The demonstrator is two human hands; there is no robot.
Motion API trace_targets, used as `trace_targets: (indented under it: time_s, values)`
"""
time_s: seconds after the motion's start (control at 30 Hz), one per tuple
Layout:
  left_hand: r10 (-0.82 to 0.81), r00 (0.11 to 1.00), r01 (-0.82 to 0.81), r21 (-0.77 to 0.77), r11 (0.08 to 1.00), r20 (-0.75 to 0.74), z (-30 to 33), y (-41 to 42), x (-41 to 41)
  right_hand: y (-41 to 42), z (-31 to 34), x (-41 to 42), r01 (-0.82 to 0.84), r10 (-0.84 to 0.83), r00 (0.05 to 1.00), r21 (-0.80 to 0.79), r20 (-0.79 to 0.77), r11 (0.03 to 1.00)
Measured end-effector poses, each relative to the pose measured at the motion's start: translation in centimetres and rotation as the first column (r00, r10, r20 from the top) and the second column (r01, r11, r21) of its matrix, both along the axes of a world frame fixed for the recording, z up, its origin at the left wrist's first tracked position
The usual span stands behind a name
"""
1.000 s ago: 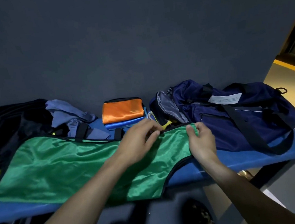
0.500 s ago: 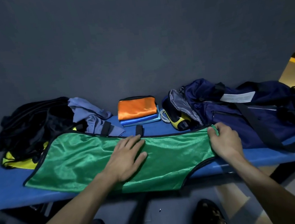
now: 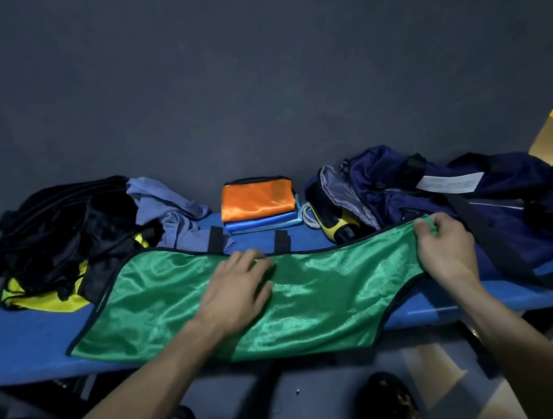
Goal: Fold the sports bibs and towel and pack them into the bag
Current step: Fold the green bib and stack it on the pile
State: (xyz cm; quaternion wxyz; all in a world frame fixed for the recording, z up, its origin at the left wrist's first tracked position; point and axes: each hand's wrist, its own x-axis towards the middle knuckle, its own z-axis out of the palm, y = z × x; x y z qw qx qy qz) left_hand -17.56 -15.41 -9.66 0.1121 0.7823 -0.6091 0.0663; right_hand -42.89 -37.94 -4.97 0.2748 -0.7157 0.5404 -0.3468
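Green and glossy, one sports bib (image 3: 329, 293) lies spread lengthwise along the blue counter (image 3: 25, 348), its near edge hanging just over the front. We count two hands on it: our left hand (image 3: 234, 291) rests flat on the middle with the fingers straight and a little apart, and our right hand (image 3: 445, 248) pinches the bib's far right corner between thumb and fingers. Thin black piping runs round the bib, the cloth is a fine slippery mesh that catches the light, and two short black tabs stick out from its far edge. A curved cut-out shows at the near right.

Behind it we count one folded stack (image 3: 259, 207), an orange piece on top of two blue ones, all satin-like and squared off. One navy bag (image 3: 456, 199) slumps at the right, soft nylon with a black strap and a white paper tag, its mouth open beside a yellow and black object (image 3: 337, 226). At the left lie one grey-blue towel (image 3: 172, 217), crumpled, and a heap of black cloth (image 3: 64, 233) with yellow fabric (image 3: 47, 297) under it
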Motion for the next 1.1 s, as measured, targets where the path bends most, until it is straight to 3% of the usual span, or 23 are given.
trace_targets:
  time_s: [0.07, 0.17, 0.33, 0.47, 0.53, 0.6, 0.7, 0.8, 0.93, 1.1]
  values:
    - [0.083, 0.996, -0.081, -0.039, 0.996, 0.042, -0.1, 1.2, 1.7, -0.1, -0.1, -0.1, -0.008, 0.007, 1.000, -0.018, -0.024, 1.000]
    - [0.182, 0.983, -0.183, 0.170, 0.968, 0.022, -1.1, 3.0, 4.2, 0.0, -0.2, -0.4, -0.020, 0.018, 0.999, -0.030, -0.051, 0.999]
    - [0.210, 0.977, -0.200, 0.214, 0.956, -0.025, -1.0, 3.5, 4.0, -0.1, 0.1, -1.1, -0.020, 0.017, 0.997, -0.032, -0.075, 0.999]
    - [0.249, 0.967, -0.216, 0.341, 0.915, -0.058, -0.7, 3.1, 2.9, -0.1, 0.1, -1.3, -0.011, 0.010, 0.997, -0.006, -0.077, 1.000]
    - [0.185, 0.983, -0.176, 0.249, 0.952, -0.012, 0.4, 2.0, 1.3, -0.2, 0.3, -1.2, -0.009, 0.009, 0.998, 0.006, -0.063, 1.000]
    - [0.034, 0.999, -0.032, 0.152, 0.988, -0.015, 1.0, 0.2, -1.3, -0.1, 0.6, -1.1, -0.014, 0.015, 0.999, 0.021, -0.037, 1.000]
    - [-0.149, 0.988, 0.155, 0.188, 0.970, -0.046, -0.2, -2.7, -4.8, 0.0, 1.2, -1.1, -0.018, 0.018, 1.000, 0.034, 0.009, 0.999]
    - [-0.152, 0.984, 0.175, 0.319, 0.932, -0.096, -1.3, -4.7, -5.9, -0.1, 1.9, -1.3, -0.005, 0.003, 0.998, 0.027, 0.059, 1.000]
    - [-0.209, 0.965, 0.252, 0.341, 0.906, -0.157, -1.4, -6.1, -6.2, -0.4, 3.7, -1.8, 0.034, -0.037, 0.988, 0.023, 0.151, 0.999]
    - [-0.296, 0.942, 0.320, 0.162, 0.933, -0.157, -0.4, -5.6, -5.1, 2.0, 6.3, -0.2, -0.128, 0.114, 0.958, 0.035, 0.262, 0.991]
